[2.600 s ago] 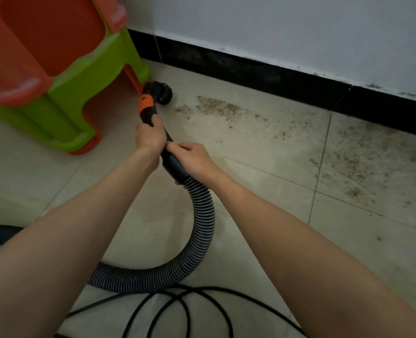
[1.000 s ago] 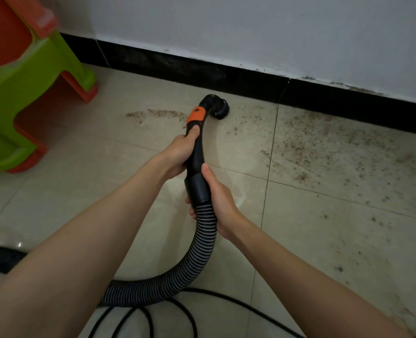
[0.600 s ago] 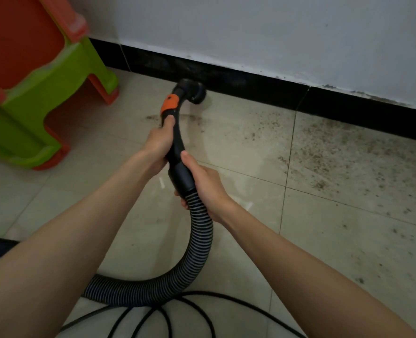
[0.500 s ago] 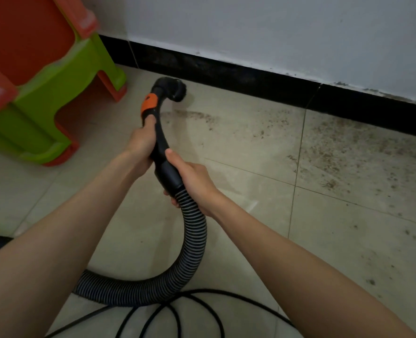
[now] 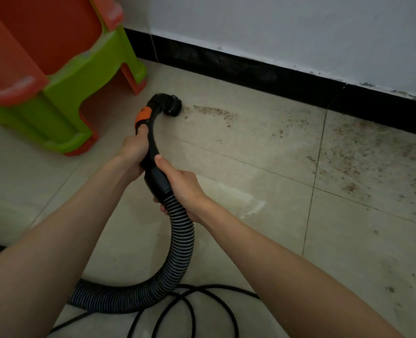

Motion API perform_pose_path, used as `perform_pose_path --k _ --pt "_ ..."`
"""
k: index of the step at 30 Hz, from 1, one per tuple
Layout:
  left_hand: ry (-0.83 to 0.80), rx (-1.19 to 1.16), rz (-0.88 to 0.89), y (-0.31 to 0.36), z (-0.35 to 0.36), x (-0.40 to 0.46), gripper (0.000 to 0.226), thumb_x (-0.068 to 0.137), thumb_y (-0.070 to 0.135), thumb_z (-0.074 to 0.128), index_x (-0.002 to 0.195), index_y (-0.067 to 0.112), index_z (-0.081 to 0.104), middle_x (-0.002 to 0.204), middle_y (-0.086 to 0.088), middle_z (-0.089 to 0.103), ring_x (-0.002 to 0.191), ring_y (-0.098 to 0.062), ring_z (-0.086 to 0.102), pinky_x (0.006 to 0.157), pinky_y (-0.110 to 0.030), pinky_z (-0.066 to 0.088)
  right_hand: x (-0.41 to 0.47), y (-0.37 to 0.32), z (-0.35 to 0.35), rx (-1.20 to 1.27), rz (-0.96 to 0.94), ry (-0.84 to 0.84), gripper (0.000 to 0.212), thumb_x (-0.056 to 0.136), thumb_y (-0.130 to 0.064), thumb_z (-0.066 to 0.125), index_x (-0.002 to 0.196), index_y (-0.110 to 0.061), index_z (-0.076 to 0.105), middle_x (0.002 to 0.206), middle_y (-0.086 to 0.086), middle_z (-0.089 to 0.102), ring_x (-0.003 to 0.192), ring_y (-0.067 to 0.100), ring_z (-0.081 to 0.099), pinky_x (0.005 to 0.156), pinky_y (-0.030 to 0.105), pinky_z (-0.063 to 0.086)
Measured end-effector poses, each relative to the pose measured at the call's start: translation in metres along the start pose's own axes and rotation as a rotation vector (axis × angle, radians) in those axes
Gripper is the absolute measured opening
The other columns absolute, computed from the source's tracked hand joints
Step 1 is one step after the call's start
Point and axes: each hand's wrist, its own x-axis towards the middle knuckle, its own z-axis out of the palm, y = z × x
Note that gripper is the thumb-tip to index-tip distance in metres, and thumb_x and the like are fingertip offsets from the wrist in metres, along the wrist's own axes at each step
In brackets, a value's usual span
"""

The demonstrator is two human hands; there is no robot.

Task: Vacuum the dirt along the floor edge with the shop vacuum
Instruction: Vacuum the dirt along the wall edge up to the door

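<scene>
Now both arms reach forward, left hand (image 5: 135,152) and right hand (image 5: 181,189) fingers curled round the vacuum wand (image 5: 153,152).

I am looking down at a floor of pale beige tiles (image 5: 263,152) with thin dark grout lines crossing it. Ahead of me runs a white painted wall (image 5: 275,28), and along its foot sits a black skirting band (image 5: 250,74), scuffed where paint meets it. To my upper left stands a piece of plastic furniture in green and orange (image 5: 63,76), perhaps a child's chair, its feet on the tiles close to the wall. The light is dim, with a faint bright patch (image 5: 241,198) on the tiles.
</scene>
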Motion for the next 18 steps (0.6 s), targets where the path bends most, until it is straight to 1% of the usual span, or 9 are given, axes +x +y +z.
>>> perform_pose_path --k 3,4,6,7,9,11,14,18 --pt "-0.023 0.022 0.021 0.001 0.013 -0.008 0.057 0.099 0.046 0.036 0.132 0.0 0.044 0.077 -0.006 0.052 0.061 -0.018 0.05 0.056 -0.029 0.043 -0.005 0.001 -0.008 0.025 -0.008 0.031 0.066 0.084 -0.059 0.062 0.1 0.005 0.062 0.077 0.019 0.06 0.049 0.025 0.055 0.045 0.027 0.048" --pt "-0.027 0.026 0.027 0.002 0.018 -0.011 0.057 0.099 0.045 0.036 0.132 -0.001 0.044 0.083 -0.008 0.057 0.064 -0.019 0.051 0.059 -0.029 0.045 -0.007 0.001 -0.011 0.029 -0.009 0.038 0.066 0.084 -0.058 0.061 0.102 0.005 0.062 0.077 0.018 0.06 0.051 0.025 0.056 0.045 0.027 0.049" --pt "-0.032 0.037 0.036 0.004 0.028 -0.016 0.057 0.099 0.045 0.037 0.133 -0.001 0.044 0.105 -0.016 0.063 0.069 -0.019 0.052 0.067 -0.03 0.045 -0.012 -0.002 -0.019 0.036 -0.012 0.051 0.065 0.085 -0.058 0.061 0.104 0.005 0.063 0.078 0.018 0.061 0.052 0.024 0.057 0.045 0.027 0.048" --pt "-0.034 0.043 0.04 0.005 0.034 -0.02 0.056 0.099 0.044 0.037 0.132 -0.001 0.045 0.107 -0.017 0.062 0.068 -0.018 0.052 0.068 -0.031 0.046 -0.014 -0.002 -0.023 0.04 -0.015 0.058 0.065 0.085 -0.058 0.06 0.104 0.005 0.063 0.078 0.018 0.061 0.052 0.024 0.057 0.045 0.027 0.048" --pt "-0.045 0.057 0.052 0.007 0.046 -0.027 0.056 0.099 0.043 0.037 0.131 -0.002 0.046 0.097 -0.013 0.057 0.065 -0.017 0.052 0.069 -0.032 0.047 -0.019 -0.002 -0.031 0.043 -0.02 0.073 0.066 0.086 -0.057 0.06 0.106 0.005 0.064 0.076 0.017 0.061 0.049 0.022 0.056 0.044 0.026 0.048" --pt "-0.07 0.082 0.052 0.008 0.059 -0.033 0.056 0.099 0.044 0.037 0.13 -0.002 0.046 0.093 -0.01 0.054 0.066 -0.017 0.052 0.071 -0.032 0.046 -0.025 -0.001 -0.041 0.05 -0.023 0.093 0.066 0.086 -0.058 0.059 0.106 0.005 0.064 0.073 0.017 0.061 0.047 0.021 0.055 0.044 0.026 0.047" --pt "-0.112 0.116 0.055 0.008 0.079 -0.043 0.055 0.1 0.044 0.036 0.128 -0.002 0.047 0.081 -0.005 0.052 0.067 -0.017 0.051 0.063 -0.028 0.045 -0.034 0.001 -0.059 0.08 -0.034 0.124 0.068 0.086 -0.058 0.059 0.106 0.006 0.065 0.067 0.015 0.061 0.046 0.022 0.055 0.045 0.027 0.047" --pt "-0.175 0.16 0.079 0.006 0.109 -0.059 0.052 0.101 0.042 0.034 0.125 -0.002 0.048 0.081 -0.004 0.052 0.068 -0.016 0.051 0.061 -0.027 0.044 -0.05 0.004 -0.084 0.125 -0.054 0.145 0.065 0.089 -0.055 0.057 0.107 0.007 0.063 0.067 0.017 0.059 0.04 0.018 0.053 0.041 0.023 0.045"
